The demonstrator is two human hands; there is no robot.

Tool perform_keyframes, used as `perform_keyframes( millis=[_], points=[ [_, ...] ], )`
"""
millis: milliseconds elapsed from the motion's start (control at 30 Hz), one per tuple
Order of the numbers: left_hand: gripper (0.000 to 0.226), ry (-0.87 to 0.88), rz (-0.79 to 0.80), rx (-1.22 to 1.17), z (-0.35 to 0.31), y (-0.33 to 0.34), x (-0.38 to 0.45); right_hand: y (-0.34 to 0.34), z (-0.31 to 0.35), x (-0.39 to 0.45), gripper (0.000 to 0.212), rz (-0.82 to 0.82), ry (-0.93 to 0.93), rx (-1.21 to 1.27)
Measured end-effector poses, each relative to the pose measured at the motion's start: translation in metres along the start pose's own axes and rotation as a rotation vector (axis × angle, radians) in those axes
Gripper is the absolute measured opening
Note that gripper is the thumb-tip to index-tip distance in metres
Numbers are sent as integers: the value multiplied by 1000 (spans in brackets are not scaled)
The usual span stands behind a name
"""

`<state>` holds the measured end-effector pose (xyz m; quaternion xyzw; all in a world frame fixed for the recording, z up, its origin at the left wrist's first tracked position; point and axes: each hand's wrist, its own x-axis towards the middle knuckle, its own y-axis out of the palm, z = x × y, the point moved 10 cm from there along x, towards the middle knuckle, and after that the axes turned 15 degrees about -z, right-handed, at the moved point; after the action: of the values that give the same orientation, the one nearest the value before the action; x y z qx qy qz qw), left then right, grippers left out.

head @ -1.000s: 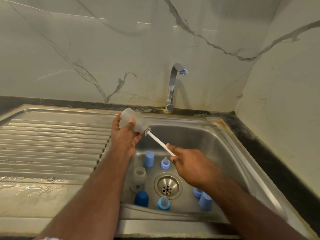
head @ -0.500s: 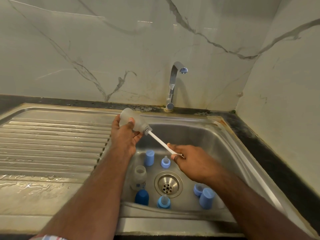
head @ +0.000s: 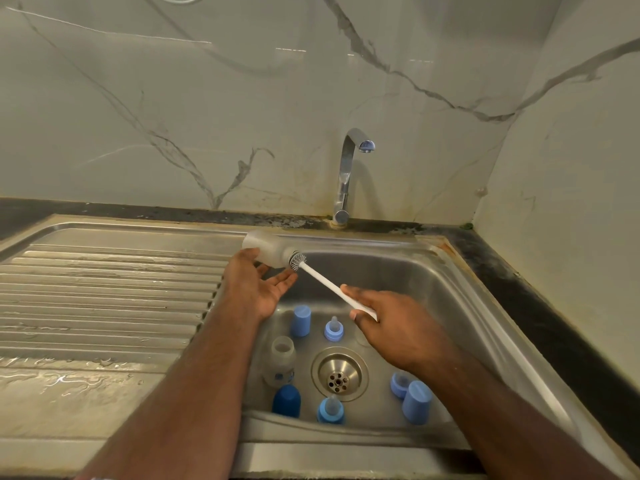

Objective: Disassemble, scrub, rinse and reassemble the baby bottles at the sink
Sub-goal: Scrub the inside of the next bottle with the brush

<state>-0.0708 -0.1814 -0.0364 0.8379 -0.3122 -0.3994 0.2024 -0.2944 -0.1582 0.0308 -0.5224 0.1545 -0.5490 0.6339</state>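
A frosted clear baby bottle lies on its side in the air above the sink's left rim, neck pointing right. The bristle head of a white bottle brush sits at the bottle's mouth. My right hand grips the brush handle over the basin. My left hand is below the bottle, palm up and fingers spread straight; only its thumb side touches the bottle. A second clear bottle stands upright in the steel sink.
On the sink floor around the drain stand several blue caps, a dark blue cap and blue-ringed nipples. The faucet is off behind the basin. A wet ribbed drainboard lies left.
My left hand's fingers have uncurled from around the bottle and now lie straight beneath it. The right hand still holds the brush handle and has shifted slightly right.
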Motion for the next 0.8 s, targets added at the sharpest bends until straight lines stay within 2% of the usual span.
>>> perform_keyframes(
  millis=[133,300,400,533,600,700,800],
  points=[
    [57,16,-2,131,5,0,-2,-2,2,-1,47,-9,-48,-96],
    [50,77,-43,187,0,-4,-2,6,6,-4,47,20,-68,-27],
    [49,42,30,200,8,3,-9,13,2,-4,42,54,81,194],
    [44,-7,127,220,20,16,-20,30,-5,-9,39,110,388,585],
    [38,-42,168,218,25,19,-23,34,0,-13,40,142,431,657],
    [40,-58,173,199,24,17,-20,34,8,-16,40,198,361,614],
    [43,-25,127,188,18,11,-14,25,10,-12,40,183,191,318]
  ],
)
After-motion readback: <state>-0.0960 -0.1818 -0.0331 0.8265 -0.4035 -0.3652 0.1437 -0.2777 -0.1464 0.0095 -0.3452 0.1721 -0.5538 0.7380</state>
